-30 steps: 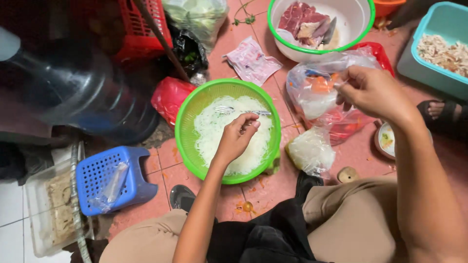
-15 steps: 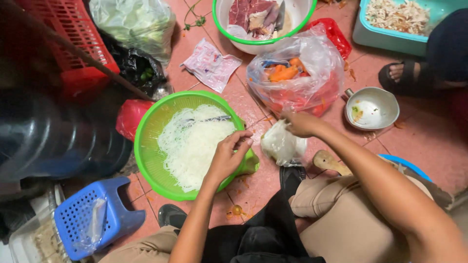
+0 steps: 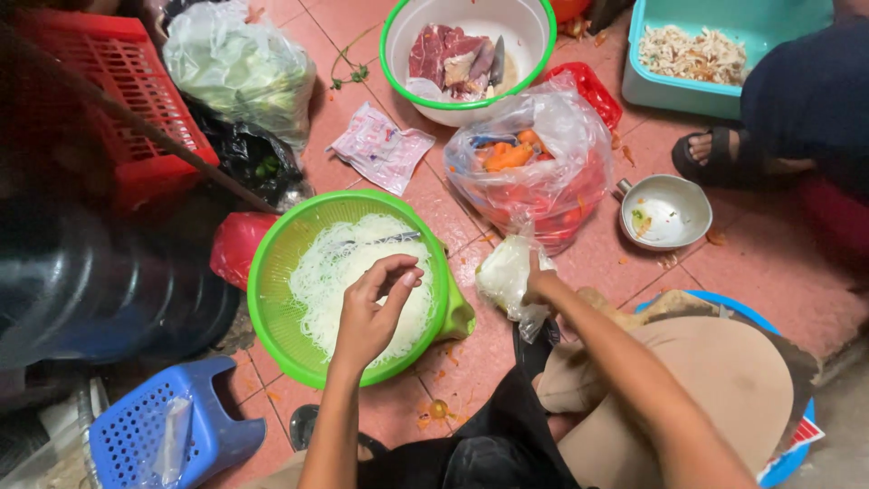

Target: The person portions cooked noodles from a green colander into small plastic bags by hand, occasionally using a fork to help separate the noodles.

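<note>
Left hand point(image 3: 369, 312) over noodles point(image 3: 339, 272) in green colander point(image 3: 272, 263), fingers loosely curled and pinched, right hand point(image 3: 536, 286) grasping small clear bag point(image 3: 503, 276), carrot bag point(image 3: 534, 172) just behind

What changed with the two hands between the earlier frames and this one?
The right hand came down from the large bag of carrots and took hold of the small clear bag of white noodles on the floor. The left hand stayed over the green colander, now with fingers pinched above the noodles. The colander, the bowl of meat and the metal pan stayed put.
</note>
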